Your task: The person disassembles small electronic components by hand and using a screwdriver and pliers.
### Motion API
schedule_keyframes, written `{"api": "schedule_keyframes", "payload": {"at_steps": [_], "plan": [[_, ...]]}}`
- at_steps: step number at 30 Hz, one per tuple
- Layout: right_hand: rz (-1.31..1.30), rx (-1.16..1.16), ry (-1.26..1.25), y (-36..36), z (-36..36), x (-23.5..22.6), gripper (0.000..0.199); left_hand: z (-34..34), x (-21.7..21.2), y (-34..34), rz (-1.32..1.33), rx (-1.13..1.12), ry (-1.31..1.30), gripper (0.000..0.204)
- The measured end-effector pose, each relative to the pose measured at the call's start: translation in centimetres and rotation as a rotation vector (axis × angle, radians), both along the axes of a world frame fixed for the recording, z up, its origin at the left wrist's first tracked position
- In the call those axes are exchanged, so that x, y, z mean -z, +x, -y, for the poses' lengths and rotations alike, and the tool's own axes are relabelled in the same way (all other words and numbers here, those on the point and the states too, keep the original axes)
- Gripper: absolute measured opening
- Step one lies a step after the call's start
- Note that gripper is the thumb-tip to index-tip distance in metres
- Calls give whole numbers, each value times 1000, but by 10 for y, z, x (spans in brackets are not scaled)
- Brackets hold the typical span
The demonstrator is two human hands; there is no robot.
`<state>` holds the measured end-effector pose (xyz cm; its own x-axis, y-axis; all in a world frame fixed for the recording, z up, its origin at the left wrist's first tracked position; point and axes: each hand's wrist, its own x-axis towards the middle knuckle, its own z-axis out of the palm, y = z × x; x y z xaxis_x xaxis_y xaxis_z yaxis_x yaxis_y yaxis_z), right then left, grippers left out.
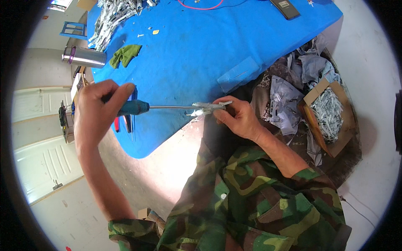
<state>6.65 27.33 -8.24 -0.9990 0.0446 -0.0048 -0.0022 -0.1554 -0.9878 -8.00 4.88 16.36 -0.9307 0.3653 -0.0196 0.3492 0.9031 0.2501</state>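
Note:
My left hand (102, 111) is closed around the teal handle of a screwdriver (136, 107), its long metal shaft pointing right. The shaft's end meets a small bunch of whitish, metallic-looking strips (203, 109); the tip itself is hidden among them. My right hand (238, 118) pinches the right end of these strips between thumb and fingers, above the near edge of the blue-covered table (176, 71). Under my left hand, red-and-black handles (123, 124) of a tool show in part on the table. What exact kind of part the strips are, I cannot tell.
At the far left lies a heap of similar strips (115, 21), near a green cloth (125, 55) and a steel flask (84, 57). A phone (286, 8) rests at the far edge. On my right, a cardboard box (317, 93) of strips stands beside grey plastic bags (284, 104).

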Motion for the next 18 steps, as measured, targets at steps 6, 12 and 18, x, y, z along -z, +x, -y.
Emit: {"api": "schedule_keyframes", "payload": {"at_steps": [6,12,18], "plan": [[102,77,-282,5,-1,-9,19,46,3,50,-64,-59,149,25],[151,91,-270,19,0,-9,21,82,34,113,-117,-247,346,31],[140,98,-246,31,13,-20,21,86,73,165,-91,-308,502,29]]}}
